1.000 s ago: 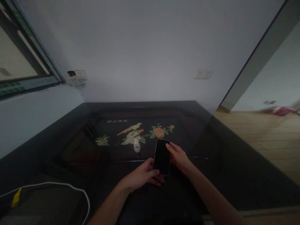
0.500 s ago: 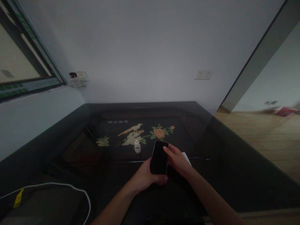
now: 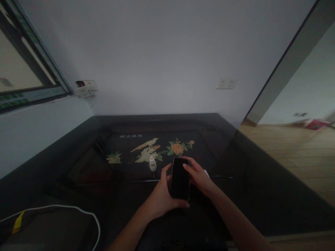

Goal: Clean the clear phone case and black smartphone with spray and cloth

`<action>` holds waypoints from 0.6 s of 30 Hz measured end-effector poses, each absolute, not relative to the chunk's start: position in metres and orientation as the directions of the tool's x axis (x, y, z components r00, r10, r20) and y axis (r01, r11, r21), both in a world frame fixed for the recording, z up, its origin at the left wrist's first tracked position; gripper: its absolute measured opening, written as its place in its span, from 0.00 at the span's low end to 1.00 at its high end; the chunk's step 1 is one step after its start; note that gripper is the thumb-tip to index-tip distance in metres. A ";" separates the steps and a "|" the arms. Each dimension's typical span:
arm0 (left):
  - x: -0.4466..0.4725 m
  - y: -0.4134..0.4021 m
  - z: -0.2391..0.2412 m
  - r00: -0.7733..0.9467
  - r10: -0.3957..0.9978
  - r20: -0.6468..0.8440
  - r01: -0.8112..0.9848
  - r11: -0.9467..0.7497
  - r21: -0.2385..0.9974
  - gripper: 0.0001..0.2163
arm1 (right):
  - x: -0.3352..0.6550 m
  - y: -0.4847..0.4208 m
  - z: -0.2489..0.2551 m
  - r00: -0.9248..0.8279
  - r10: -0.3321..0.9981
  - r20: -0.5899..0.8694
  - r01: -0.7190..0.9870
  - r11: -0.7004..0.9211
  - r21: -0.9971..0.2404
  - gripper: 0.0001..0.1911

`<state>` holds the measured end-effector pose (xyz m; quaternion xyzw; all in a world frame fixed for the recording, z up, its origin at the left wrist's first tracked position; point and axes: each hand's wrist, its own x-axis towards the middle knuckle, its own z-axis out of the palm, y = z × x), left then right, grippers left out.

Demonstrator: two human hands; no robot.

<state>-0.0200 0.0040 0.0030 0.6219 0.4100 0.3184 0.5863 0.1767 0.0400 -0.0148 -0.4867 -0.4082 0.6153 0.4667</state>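
A black smartphone (image 3: 179, 179) with a dark screen is held between my two hands above the table. My left hand (image 3: 164, 197) supports its left side and lower end, the thumb lying along the bottom edge and a finger raised at the left. At the upper right edge, my right hand (image 3: 197, 174) grips the phone with its thumb on the screen and fingers around the top corner. A small clear bottle with a white cap (image 3: 152, 164) stands to the left of the phone. Partly hidden behind my right hand lies a white item (image 3: 206, 172).
The glossy black table (image 3: 251, 195) carries a bird-and-flower picture (image 3: 149, 151). A white cable (image 3: 78, 208) with a yellow tag (image 3: 18, 223) curves at the lower left. Wall sockets (image 3: 226, 84) and a power strip (image 3: 85, 92) sit at the back. A pink box (image 3: 316, 124) rests on the floor.
The phone has turned slightly more upright and shifted a little right. My left-hand fingers have lifted partly from its left side, and my right index finger has moved over the top edge.
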 end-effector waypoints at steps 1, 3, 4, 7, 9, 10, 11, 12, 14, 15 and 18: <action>-0.022 0.004 0.003 0.467 0.881 -0.073 0.175 -0.011 0.985 0.66 | 0.178 0.039 -0.013 -0.096 0.971 -0.217 -0.145 -0.229 -0.962 0.24; -0.027 0.005 0.003 0.483 0.874 -0.045 0.283 -0.108 0.953 0.68 | 0.180 0.038 -0.011 -0.122 0.969 -0.213 -0.082 -0.224 -0.971 0.23; -0.029 0.005 0.002 0.492 0.870 -0.019 0.340 -0.172 0.925 0.68 | 0.180 0.037 -0.010 -0.135 0.969 -0.208 -0.051 -0.216 -0.975 0.23; -0.033 0.007 -0.003 0.522 0.849 0.083 0.458 -0.361 0.812 0.65 | 0.182 0.037 -0.009 -0.158 0.974 -0.165 0.049 -0.159 -0.986 0.20; -0.033 0.008 -0.007 0.536 0.835 0.124 0.501 -0.433 0.750 0.64 | 0.183 0.039 -0.010 -0.153 0.983 -0.103 0.119 -0.085 -0.989 0.18; -0.033 0.008 -0.010 0.539 0.832 0.134 0.515 -0.451 0.729 0.65 | 0.183 0.040 -0.011 -0.150 0.986 -0.065 0.153 -0.042 -0.987 0.16; -0.032 0.008 -0.012 0.540 0.830 0.140 0.527 -0.463 0.713 0.66 | 0.183 0.041 -0.013 -0.147 0.989 -0.025 0.191 0.004 -0.982 0.15; -0.032 0.008 -0.014 0.541 0.829 0.142 0.537 -0.470 0.701 0.66 | 0.182 0.041 -0.014 -0.142 0.990 0.012 0.234 0.045 -0.971 0.14; -0.032 0.008 -0.017 0.541 0.829 0.142 0.551 -0.477 0.685 0.66 | 0.181 0.042 -0.015 -0.133 0.989 0.062 0.326 0.102 -0.940 0.14; -0.032 0.008 -0.017 0.543 0.828 0.140 0.556 -0.479 0.679 0.66 | 0.179 0.042 -0.015 -0.127 0.989 0.081 0.369 0.123 -0.921 0.14; -0.032 0.008 -0.016 0.543 0.829 0.129 0.564 -0.475 0.675 0.64 | 0.175 0.041 -0.014 -0.109 0.983 0.146 0.451 0.180 -0.874 0.14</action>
